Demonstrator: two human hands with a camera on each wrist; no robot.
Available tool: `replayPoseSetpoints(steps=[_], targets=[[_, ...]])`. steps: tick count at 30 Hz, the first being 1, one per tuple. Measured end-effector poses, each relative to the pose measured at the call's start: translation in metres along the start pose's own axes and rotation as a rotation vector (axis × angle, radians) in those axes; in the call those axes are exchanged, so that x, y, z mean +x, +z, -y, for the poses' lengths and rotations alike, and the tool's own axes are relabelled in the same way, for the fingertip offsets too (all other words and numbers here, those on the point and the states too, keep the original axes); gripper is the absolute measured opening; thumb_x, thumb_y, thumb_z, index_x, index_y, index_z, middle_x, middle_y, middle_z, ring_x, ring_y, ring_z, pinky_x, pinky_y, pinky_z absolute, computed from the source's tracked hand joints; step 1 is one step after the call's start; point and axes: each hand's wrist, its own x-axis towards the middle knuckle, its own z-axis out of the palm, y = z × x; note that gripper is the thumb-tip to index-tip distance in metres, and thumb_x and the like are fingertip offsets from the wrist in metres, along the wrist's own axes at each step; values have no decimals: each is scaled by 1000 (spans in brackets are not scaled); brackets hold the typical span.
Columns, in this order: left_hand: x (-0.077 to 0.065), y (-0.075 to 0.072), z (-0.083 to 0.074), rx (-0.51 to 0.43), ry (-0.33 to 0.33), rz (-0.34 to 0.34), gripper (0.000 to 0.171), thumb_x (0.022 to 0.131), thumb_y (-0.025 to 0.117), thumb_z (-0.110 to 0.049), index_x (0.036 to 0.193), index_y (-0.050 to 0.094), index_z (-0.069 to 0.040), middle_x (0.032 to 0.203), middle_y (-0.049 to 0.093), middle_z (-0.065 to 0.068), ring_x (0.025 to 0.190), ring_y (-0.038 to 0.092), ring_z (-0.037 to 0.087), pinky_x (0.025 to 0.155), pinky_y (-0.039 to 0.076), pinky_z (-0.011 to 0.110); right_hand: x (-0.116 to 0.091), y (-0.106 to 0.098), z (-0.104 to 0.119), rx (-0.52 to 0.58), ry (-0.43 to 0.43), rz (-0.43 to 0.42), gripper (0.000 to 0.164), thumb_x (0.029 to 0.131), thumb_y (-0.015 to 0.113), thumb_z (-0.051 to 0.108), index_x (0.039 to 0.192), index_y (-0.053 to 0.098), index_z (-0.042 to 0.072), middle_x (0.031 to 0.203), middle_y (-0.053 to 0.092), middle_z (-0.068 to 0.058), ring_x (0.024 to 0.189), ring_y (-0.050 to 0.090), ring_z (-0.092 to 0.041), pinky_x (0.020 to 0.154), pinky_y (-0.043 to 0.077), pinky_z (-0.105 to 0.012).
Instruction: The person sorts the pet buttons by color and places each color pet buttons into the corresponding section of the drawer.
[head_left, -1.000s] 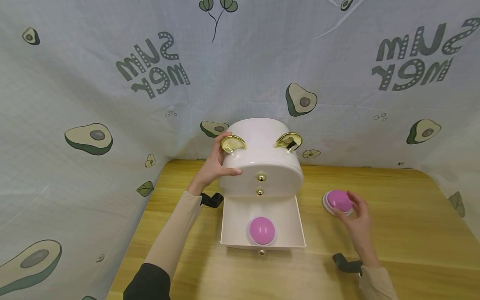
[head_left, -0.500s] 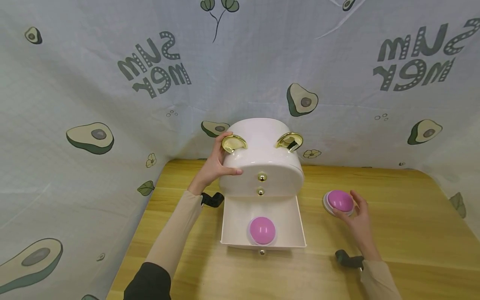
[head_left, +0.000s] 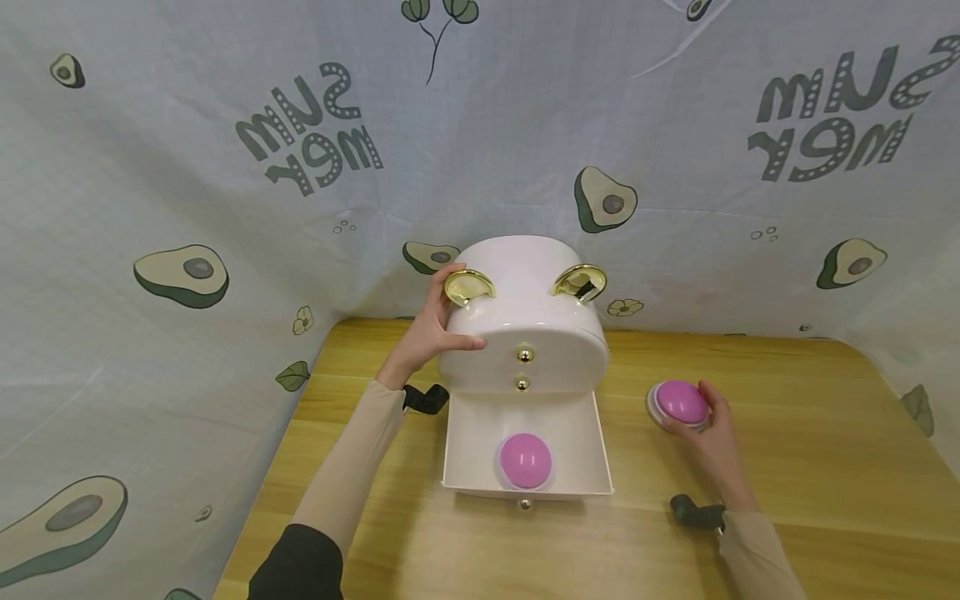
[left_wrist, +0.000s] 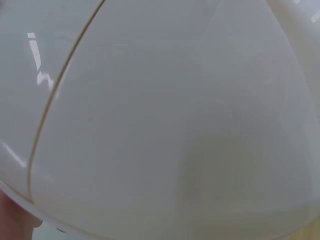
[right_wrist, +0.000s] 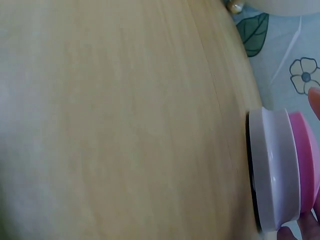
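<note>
A glossy white drawer box (head_left: 522,287) with two gold ears stands at mid-table in the head view. Its lower drawer (head_left: 465,450) is pulled out, and a pink-domed button (head_left: 526,461) on a white base lies inside. My left hand (head_left: 422,337) grips the box's left side, thumb on the front face, fingers behind the left ear. Right of the box, my right hand (head_left: 712,437) holds a second pink-domed button (head_left: 681,402) between thumb and fingers. The right wrist view shows that button's white base (right_wrist: 274,170) side-on, with a black underside at the wood.
The wooden table (head_left: 810,450) extends to the right and in front of the drawer. Behind the box hangs a pale cloth (head_left: 480,167) printed with avocados. Black camera mounts (head_left: 697,512) sit at both wrists. White box wall fills the left wrist view.
My right fingers have drawn in closer around the second button, which stays in about the same place. The left hand, box and drawer look unchanged.
</note>
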Motion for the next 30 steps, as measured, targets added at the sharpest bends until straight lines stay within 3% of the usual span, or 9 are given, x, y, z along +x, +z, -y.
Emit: replayPoseSetpoints(steps=[13,30], targets=[[-1,-2,2,-18,-1,4,104,65,73,20,142,18,-22,141,30,9,133,28,18,108,26,43,3,-1,-6,31,2,25,90,87,70,10,151,8,0,153,12,-28,138,14,-45,111,10,-54],[0,-2,3,-18,18,4,105,64,74,21,143,19,-21,139,33,10,131,30,19,108,25,41,6,-5,-15,66,26,42,82,91,66,18,151,13,1,153,13,-26,140,12,-42,110,11,-55]])
